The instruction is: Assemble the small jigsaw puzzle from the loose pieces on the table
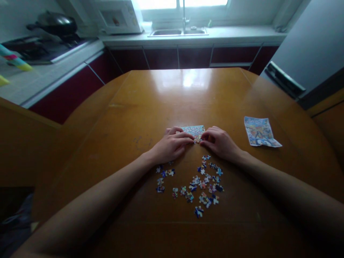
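Observation:
A partly assembled jigsaw puzzle (194,129) lies flat on the wooden table between my two hands. My left hand (176,143) rests over its left side, fingers stretched out and fingertips touching its lower edge. At the lower right corner, my right hand (219,142) has thumb and fingers pinched together against the puzzle's edge. Whatever sits between those fingertips is too small and hidden to make out. Closer to me, loose puzzle pieces (203,182) are scattered in a rough cluster. Several more pieces (160,181) lie below my left wrist.
A creased printed sheet (259,132) lies on the table (129,107) to the right. Past the far edge stand a counter with a sink (169,32) and a microwave (118,16). On the left, a pan (56,23) sits on the stove; a fridge (309,46) is on the right.

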A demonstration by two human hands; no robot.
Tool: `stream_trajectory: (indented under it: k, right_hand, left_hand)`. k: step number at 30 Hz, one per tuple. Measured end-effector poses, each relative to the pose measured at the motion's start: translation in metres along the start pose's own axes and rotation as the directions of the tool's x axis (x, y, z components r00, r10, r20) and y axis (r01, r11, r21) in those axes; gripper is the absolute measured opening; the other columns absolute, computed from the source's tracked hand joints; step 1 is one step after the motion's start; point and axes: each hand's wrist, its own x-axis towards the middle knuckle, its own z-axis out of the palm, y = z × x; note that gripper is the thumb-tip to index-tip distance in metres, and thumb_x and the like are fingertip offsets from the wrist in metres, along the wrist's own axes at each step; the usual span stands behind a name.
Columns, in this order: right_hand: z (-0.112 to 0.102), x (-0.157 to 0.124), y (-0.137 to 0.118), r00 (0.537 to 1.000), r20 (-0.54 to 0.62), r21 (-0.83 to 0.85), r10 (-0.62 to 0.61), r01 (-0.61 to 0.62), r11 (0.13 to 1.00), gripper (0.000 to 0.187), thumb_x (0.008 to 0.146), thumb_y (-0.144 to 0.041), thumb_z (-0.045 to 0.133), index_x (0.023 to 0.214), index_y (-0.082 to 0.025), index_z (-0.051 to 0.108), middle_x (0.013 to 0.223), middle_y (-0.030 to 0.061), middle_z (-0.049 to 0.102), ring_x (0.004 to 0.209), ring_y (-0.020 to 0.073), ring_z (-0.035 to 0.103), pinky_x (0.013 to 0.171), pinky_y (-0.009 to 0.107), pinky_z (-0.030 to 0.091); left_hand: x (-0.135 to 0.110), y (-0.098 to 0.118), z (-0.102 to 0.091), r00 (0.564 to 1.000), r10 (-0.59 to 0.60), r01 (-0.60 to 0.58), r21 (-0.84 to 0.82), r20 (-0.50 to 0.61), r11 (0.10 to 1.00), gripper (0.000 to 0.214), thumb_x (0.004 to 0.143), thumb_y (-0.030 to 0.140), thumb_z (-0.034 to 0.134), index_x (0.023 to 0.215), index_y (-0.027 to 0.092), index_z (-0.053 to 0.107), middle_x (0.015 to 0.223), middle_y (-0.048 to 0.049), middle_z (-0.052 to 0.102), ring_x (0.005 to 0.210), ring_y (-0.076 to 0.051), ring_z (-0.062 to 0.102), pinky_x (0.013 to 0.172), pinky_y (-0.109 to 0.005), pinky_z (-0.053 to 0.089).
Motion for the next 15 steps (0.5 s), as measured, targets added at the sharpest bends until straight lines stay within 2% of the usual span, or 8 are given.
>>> stream_trajectory:
  k: [6,15]
  right_hand:
    - [0.0017,0.0014,0.0009,1.000,0.006,0.001,0.010,-0.010,1.000,0.010,0.085,-0.026,0.072,0.079,-0.021,0.066,0.074,0.0013,0.062,0.075,0.0177,0.053,0.070,0.033,0.042]
    - [0.0001,0.0003,0.0056,1.000,0.005,0.038,0.031,-0.031,0.999,0.008,0.083,-0.025,0.075,0.083,-0.020,0.068,0.076,0.0014,0.062,0.075,0.0176,0.055,0.071,0.032,0.044]
  left_hand:
    - [0.0002,0.0017,-0.0010,1.000,-0.029,0.029,-0.073,-0.009,0.997,0.041,0.087,0.016,0.059,0.121,0.037,0.070,0.126,0.0003,0.070,0.118,-0.029,0.048,0.107,-0.048,0.030]
    - [-0.0005,0.0005,0.0002,1.000,-0.003,0.003,-0.012,0.004,1.000,0.041,0.089,0.016,0.056,0.123,0.035,0.068,0.129,0.0006,0.069,0.115,-0.028,0.048,0.106,-0.047,0.031]
